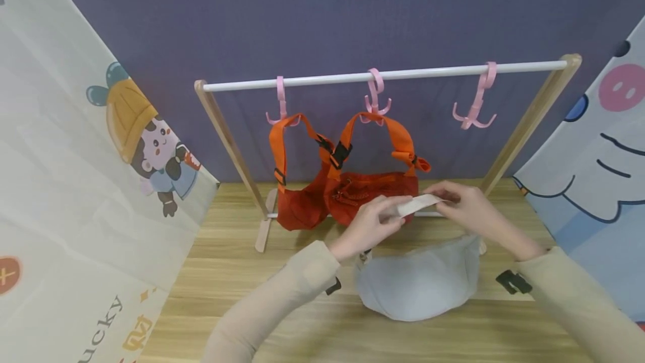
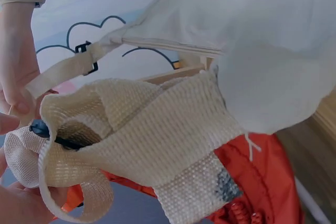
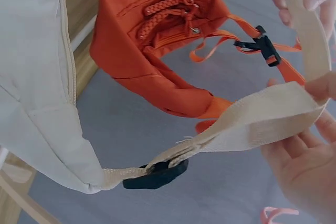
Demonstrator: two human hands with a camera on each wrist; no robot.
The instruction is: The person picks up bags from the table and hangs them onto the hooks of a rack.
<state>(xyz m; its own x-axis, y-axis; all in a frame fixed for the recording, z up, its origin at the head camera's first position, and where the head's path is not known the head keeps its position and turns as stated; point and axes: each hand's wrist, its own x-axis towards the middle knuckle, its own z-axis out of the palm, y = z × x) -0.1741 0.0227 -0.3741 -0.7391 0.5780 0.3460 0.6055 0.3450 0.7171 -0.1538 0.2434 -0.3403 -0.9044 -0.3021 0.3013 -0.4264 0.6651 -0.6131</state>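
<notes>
A white waist bag (image 1: 420,284) hangs by its cream strap (image 1: 417,204) in front of the rack. My left hand (image 1: 372,223) pinches the strap on one side, my right hand (image 1: 468,209) on the other, with a short stretch of webbing between them. In the left wrist view, loose folds of webbing (image 2: 157,114) loop near the left hand (image 2: 23,203), and a black slider (image 2: 86,57) sits farther along the strap. The right wrist view shows a black buckle piece (image 3: 157,174) where strap meets bag. Just behind the hands hang two orange-red waist bags (image 1: 373,186).
The rack has a white rail (image 1: 322,79) and wooden side posts (image 1: 529,125). Three pink hooks hang from it; the left and middle ones bear the orange straps, while the right hook (image 1: 476,99) bears nothing. Below lies a wood-grain tabletop (image 1: 211,296), with printed curtains at both sides.
</notes>
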